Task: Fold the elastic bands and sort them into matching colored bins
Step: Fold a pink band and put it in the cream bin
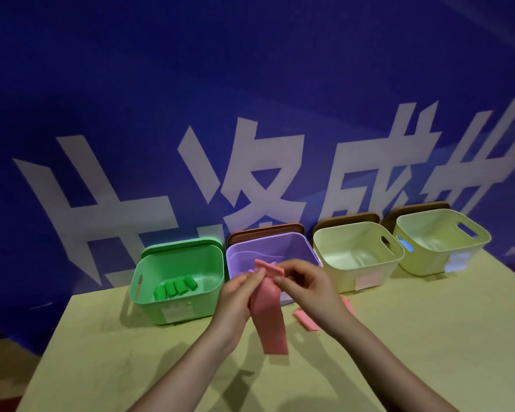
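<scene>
A pink elastic band (272,319) hangs in the air in front of the purple bin (292,243). My left hand (240,298) pinches its upper part from the left, and my right hand (308,285) pinches the folded top end from the right. The band's lower end dangles just above the table. More pink band (306,321) lies on the table under my right wrist, partly hidden. The green bin (149,292) at the left holds several rolled green bands (174,288).
Two pale yellow bins (378,272) (464,251) stand to the right of the purple one, along the blue wall with white lettering. Brown lids lean behind three bins and a green lid behind the green one. The yellow-green table (116,352) ends at left.
</scene>
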Available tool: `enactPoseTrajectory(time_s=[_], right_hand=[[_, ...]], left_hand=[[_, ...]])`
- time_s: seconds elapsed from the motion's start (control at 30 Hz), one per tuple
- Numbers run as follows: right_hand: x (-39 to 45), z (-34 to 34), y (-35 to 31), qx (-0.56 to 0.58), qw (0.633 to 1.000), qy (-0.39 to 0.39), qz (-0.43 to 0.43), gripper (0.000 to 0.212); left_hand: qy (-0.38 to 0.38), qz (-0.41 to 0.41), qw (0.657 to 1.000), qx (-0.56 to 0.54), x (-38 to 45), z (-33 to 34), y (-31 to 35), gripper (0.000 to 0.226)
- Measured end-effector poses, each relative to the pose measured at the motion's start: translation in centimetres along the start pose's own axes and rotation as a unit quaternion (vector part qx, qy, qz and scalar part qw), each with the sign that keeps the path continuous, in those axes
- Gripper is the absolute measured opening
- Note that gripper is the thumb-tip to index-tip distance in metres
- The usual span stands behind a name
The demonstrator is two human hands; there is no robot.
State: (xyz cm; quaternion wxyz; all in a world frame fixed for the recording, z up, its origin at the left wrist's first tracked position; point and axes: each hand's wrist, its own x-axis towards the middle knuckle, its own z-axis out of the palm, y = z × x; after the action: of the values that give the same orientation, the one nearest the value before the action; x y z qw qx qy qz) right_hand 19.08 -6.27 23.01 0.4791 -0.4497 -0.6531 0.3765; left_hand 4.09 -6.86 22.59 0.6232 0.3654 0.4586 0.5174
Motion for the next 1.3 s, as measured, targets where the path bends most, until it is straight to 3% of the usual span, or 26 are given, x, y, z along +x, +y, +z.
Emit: enactPoseTrajectory(time_s=[0.13,0.2,0.27,0.4,0.47,0.57,0.63,0.77,0.87,1.03,1.17,1.3], right_hand=[[-0.1,-1.8,0.3,-0.194,0.972,0.009,-0.129,0.022],[-0.2,-2.6,0.2,-0.234,0.961,-0.012,-0.145,0.025],[-0.3,-3.1,0.2,-0.244,0.958,-0.028,-0.145,0.027],[-0.7,-3.4,0.2,-0.186,0.976,-0.03,-0.105,0.035],[-1.0,-2.9,-0.3,-0.072,0.997,-0.017,-0.021,0.035],[-1.0,-1.7,-0.7,0.051,0.996,0.015,0.071,0.023],[-0.7,-0.9,-0.5,0.03,0.997,0.008,0.072,0.009],[-0.2,0.2,-0.1,-0.02,0.998,0.02,0.05,0.021],[0.1,0.7,-0.6,-0.016,1.0,0.009,0.023,0.021],[0.5,0.6,-1.6,0.057,0.998,-0.001,0.038,0.011],[0.4,0.6,-1.8,0.08,0.995,0.044,0.039,0.011],[-0.2,0.4,-1.1,-0.01,0.999,0.017,-0.031,0.027]], left_hand=[[-0.055,-0.059,0.995,-0.063,0.2,0.3,0.1,0.035],[-0.07,-0.077,0.993,-0.064,0.3,0.6,0.3,0.039],[-0.059,-0.075,0.994,-0.056,0.6,0.8,0.3,0.027],[-0.067,-0.044,0.997,-0.018,0.7,0.9,-0.3,0.024],[-0.062,-0.024,0.997,0.026,0.5,0.8,-0.2,0.02],[-0.031,0.034,0.995,0.085,0.1,0.7,0.2,0.015],[-0.004,0.088,0.988,0.129,-0.1,0.7,0.4,0.008],[0.027,0.184,0.961,0.205,-0.4,0.3,0.3,0.012],[0.035,0.21,0.955,0.205,-0.5,-0.1,0.3,0.016],[0.002,0.108,0.992,0.061,-0.4,-0.4,0.3,0.027],[0.0,0.02,1.0,0.007,-0.7,0.0,0.1,0.033],[0.028,0.005,1.0,-0.013,-1.3,-0.1,-0.2,0.02]])
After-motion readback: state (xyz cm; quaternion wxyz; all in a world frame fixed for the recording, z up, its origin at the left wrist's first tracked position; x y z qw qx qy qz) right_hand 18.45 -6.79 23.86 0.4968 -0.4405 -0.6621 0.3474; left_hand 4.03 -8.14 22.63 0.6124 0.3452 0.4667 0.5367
